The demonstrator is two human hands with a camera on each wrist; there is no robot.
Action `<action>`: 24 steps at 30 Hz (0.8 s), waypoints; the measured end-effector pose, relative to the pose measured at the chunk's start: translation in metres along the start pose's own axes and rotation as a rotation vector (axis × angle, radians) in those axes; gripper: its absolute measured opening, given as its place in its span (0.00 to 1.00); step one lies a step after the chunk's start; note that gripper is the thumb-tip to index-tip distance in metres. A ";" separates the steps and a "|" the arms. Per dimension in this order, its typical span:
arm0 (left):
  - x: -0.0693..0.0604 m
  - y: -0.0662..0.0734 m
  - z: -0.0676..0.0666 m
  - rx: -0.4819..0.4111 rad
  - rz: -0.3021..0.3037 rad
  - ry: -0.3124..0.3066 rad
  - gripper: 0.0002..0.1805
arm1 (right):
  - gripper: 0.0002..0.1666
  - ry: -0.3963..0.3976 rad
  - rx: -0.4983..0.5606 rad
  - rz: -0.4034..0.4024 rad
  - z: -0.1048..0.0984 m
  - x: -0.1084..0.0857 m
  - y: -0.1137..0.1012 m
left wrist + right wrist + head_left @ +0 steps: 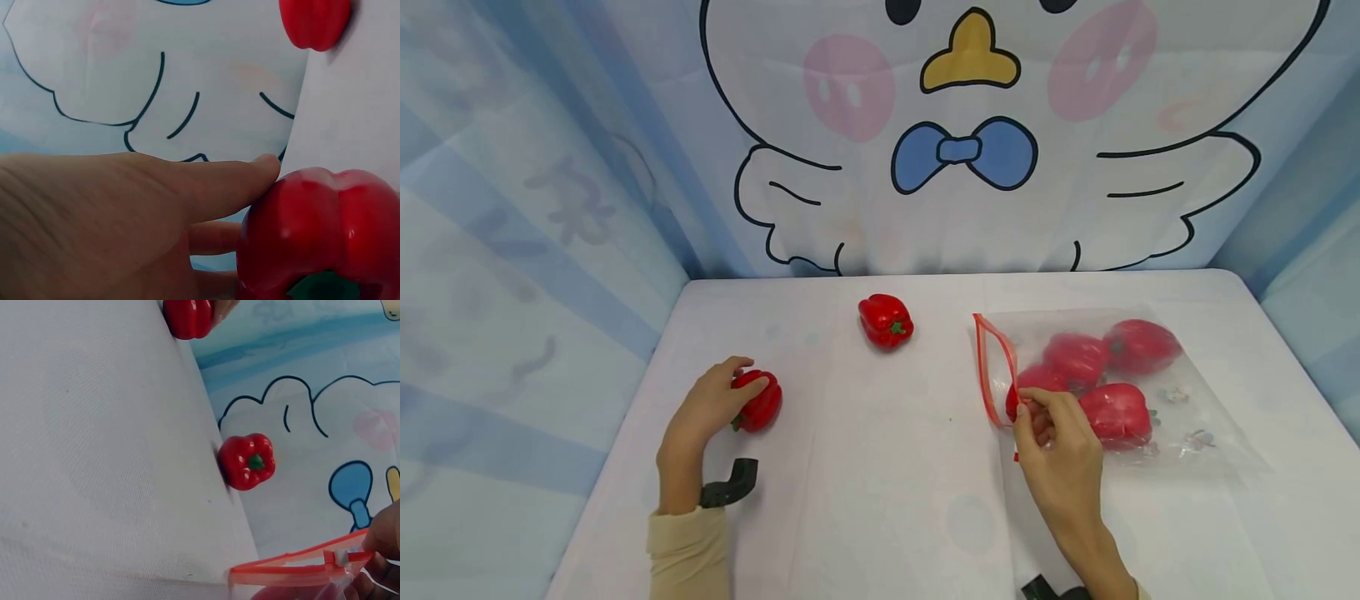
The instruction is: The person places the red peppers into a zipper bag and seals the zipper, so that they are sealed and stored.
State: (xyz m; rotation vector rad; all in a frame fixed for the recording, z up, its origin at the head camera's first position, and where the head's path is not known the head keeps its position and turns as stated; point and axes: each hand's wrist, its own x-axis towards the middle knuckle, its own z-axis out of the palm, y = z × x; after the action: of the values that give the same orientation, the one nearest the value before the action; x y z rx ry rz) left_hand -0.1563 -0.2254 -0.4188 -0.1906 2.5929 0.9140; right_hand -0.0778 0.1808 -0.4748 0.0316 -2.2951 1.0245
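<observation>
My left hand [709, 404] holds a red bell pepper [762, 403] at the left of the table, thumb on the near side and fingers behind it. In the left wrist view the thumb meets the edge of that pepper [319, 231], its green stem low in frame. My right hand [1063, 450] pinches the red zip edge of a clear plastic zip bag [1206, 408]. The bag lies on its side with its mouth parted toward the left. Several red bell peppers [1116, 417] are inside it. The right wrist view shows a small slider [339, 557] on the red zip, close to the fingertips.
Another red bell pepper [886, 322] stands alone near the table's back edge, between the hands. The white table [895, 500] meets a printed curtain [865, 208] behind it. A black strap piece [730, 483] sits at the left wrist.
</observation>
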 end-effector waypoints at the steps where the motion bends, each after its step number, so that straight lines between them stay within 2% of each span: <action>1: 0.000 -0.001 0.000 -0.002 -0.009 -0.010 0.37 | 0.17 -0.001 0.000 0.000 0.000 0.000 0.000; 4: 0.000 -0.003 0.000 -0.019 -0.036 -0.037 0.36 | 0.17 -0.004 -0.005 0.002 0.000 0.000 0.000; 8: 0.000 -0.003 0.000 -0.046 -0.043 -0.050 0.36 | 0.17 -0.005 -0.008 0.002 0.000 0.000 0.000; 24: 0.007 -0.009 0.004 -0.128 -0.055 -0.009 0.38 | 0.18 -0.012 -0.010 0.007 0.001 -0.001 0.000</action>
State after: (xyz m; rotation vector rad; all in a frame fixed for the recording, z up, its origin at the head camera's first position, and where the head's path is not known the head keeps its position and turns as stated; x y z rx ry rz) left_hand -0.1596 -0.2297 -0.4300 -0.2909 2.5090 1.0593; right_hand -0.0776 0.1803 -0.4754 0.0263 -2.3129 1.0189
